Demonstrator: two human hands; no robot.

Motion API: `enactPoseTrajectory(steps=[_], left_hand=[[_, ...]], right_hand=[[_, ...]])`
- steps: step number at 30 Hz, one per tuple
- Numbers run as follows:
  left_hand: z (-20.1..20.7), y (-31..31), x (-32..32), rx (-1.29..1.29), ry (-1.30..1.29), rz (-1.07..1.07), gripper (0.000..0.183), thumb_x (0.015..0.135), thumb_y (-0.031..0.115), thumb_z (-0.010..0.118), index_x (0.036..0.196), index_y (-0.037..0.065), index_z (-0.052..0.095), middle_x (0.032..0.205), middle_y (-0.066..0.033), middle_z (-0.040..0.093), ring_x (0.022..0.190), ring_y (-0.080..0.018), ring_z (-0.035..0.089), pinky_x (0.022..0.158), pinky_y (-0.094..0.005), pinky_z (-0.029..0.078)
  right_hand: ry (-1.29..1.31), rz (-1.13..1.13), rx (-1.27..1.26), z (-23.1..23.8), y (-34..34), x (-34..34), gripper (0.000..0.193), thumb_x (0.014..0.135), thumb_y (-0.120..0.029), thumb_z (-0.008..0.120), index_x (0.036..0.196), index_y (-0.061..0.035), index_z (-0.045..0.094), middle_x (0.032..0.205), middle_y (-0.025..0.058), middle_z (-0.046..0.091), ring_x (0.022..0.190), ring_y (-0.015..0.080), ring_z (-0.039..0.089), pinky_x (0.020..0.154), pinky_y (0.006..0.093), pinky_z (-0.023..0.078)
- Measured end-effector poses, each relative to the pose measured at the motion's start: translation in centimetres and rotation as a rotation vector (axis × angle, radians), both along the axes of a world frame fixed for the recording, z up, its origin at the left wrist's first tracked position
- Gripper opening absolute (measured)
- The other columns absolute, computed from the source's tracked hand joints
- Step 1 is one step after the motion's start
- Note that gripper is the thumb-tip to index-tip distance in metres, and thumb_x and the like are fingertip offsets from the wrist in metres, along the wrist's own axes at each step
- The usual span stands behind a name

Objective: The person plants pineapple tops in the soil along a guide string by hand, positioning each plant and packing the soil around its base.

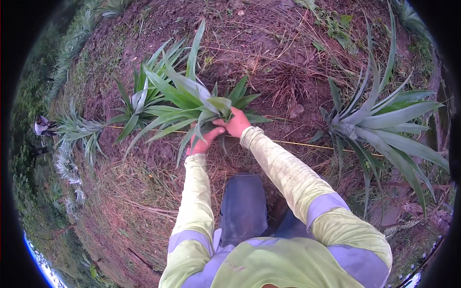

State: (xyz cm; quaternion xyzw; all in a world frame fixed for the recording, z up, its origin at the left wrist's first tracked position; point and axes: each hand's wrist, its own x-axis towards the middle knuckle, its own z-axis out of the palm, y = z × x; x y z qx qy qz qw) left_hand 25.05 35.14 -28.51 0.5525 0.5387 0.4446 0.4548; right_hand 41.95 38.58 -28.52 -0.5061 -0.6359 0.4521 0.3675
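Observation:
Both my hands are on the leaves of a young pineapple plant (181,97), low down near its middle. My right hand (236,124) is closed around leaves on the plant's right side, its fingers partly behind them. My left hand (204,142) grips from the near side, thumb toward the right hand; leaves hide several of its fingers. The plant leans toward the left and its base is hidden. Another pineapple plant (136,106) stands just left of it, its leaves overlapping.
A yellow string (302,143) runs across the soil beneath the plants. To the right spreads a large pineapple plant (370,122); more pineapple plants (79,128) line the far left, where a person (43,126) is visible. Dry grass (129,192) covers the near ground beside my bent knee (244,204).

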Motion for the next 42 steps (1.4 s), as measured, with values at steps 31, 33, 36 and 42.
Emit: enactPoseTrajectory(steps=[31, 33, 36, 42], left_hand=[[-2.3, -0.8, 5.6, 0.042, -0.169, 0.515, 0.042, 0.087, 0.019, 0.075, 0.119, -0.005, 0.061, 0.123, -0.0137, 0.063, 0.108, -0.0222, 0.061, 0.097, -0.0369, 0.045], [-2.6, -0.8, 5.7, 0.024, -0.199, 0.515, 0.041, 0.089, 0.021, 0.073, 0.12, -0.004, 0.062, 0.118, -0.0151, 0.066, 0.105, -0.0243, 0.063, 0.094, -0.0379, 0.047], [-1.6, -0.9, 4.8, 0.019, -0.049, 0.494, 0.04, 0.089, 0.022, 0.073, 0.119, -0.003, 0.062, 0.116, -0.0147, 0.067, 0.101, -0.0247, 0.064, 0.091, -0.0378, 0.049], [-1.1, -0.8, 5.0, 0.042, -0.087, 0.569, 0.039, 0.088, 0.019, 0.074, 0.118, -0.004, 0.062, 0.112, -0.0116, 0.068, 0.097, -0.0213, 0.065, 0.089, -0.0369, 0.05]], right_hand=[[-1.127, 0.465, 0.647, 1.3, 17.5, 4.6, 0.038, 0.086, -0.029, 0.061, 0.118, -0.0099, 0.064, 0.131, 0.0104, 0.056, 0.131, 0.0311, 0.045, 0.112, 0.0518, 0.032], [-1.211, 0.506, 0.711, -0.6, 17.8, 3.3, 0.043, 0.085, -0.033, 0.063, 0.122, -0.0115, 0.063, 0.137, 0.0093, 0.054, 0.137, 0.0316, 0.039, 0.115, 0.0548, 0.027], [-1.208, 0.355, 0.774, -2.3, 17.5, 2.3, 0.05, 0.08, -0.041, 0.067, 0.122, -0.0141, 0.064, 0.138, 0.0078, 0.053, 0.138, 0.0323, 0.035, 0.114, 0.0556, 0.024], [-1.161, 0.356, 0.822, -2.9, 14.8, 2.6, 0.027, 0.08, -0.031, 0.063, 0.097, -0.0133, 0.072, 0.11, 0.0049, 0.064, 0.118, 0.0254, 0.049, 0.108, 0.0469, 0.03]])
